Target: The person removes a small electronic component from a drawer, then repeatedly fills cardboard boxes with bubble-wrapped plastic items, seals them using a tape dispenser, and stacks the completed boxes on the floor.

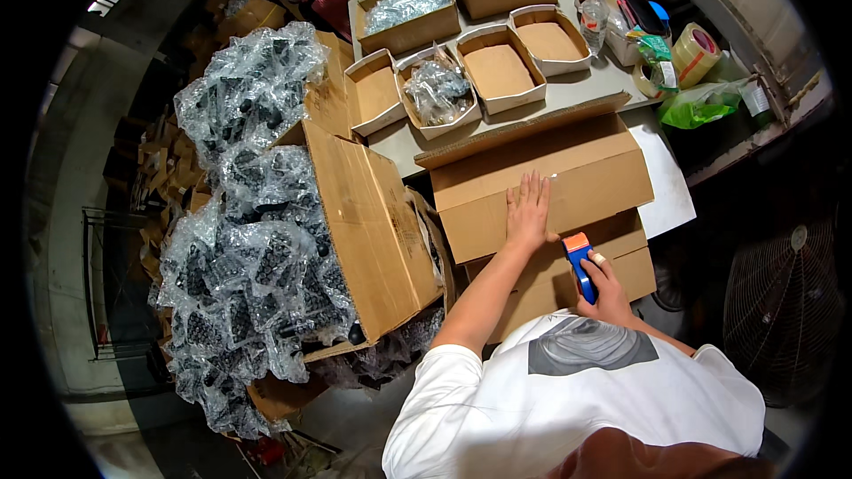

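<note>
A large brown cardboard carton sat in front of the person, against the grey table, its top flaps folded shut. To its left stood a big open cardboard box heaped with clear plastic bags of dark parts. The left hand lay flat on the carton's top, fingers spread and gripping nothing. The right hand was clamped around a blue and orange tape dispenser, pressed against the carton's near side.

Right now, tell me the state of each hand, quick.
Left hand: open, fingers spread, pressed flat on the cardboard box flap.
Right hand: closed around the blue tape dispenser, at the box's near side.
</note>
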Available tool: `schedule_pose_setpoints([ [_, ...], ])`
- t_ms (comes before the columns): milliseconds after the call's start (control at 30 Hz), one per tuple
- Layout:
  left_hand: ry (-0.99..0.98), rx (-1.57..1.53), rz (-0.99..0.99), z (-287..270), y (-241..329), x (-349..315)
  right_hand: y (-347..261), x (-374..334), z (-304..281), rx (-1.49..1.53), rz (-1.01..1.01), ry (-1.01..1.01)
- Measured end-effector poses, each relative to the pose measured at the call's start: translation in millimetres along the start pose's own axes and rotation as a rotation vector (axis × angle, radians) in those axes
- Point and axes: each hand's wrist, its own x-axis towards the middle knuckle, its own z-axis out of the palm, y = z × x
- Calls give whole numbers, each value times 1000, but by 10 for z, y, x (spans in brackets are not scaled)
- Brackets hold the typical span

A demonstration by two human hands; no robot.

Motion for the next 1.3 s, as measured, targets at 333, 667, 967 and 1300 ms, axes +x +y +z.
schedule_pose_setpoints([
  [333, -38, 98, 77, 10, -46, 39, 120, 361, 148, 27, 112, -54],
  [667, -74, -43, 78, 163, 319, -147, 181, 687, -394, 116, 428, -124],
  [967, 203, 409, -74, 713, 526, -246, 302, 1508, 39, -618, -346, -44],
  [1300, 1093, -1005, -961, 1279, 444, -1032, -283, 2978, 675, -338, -461, -663],
])
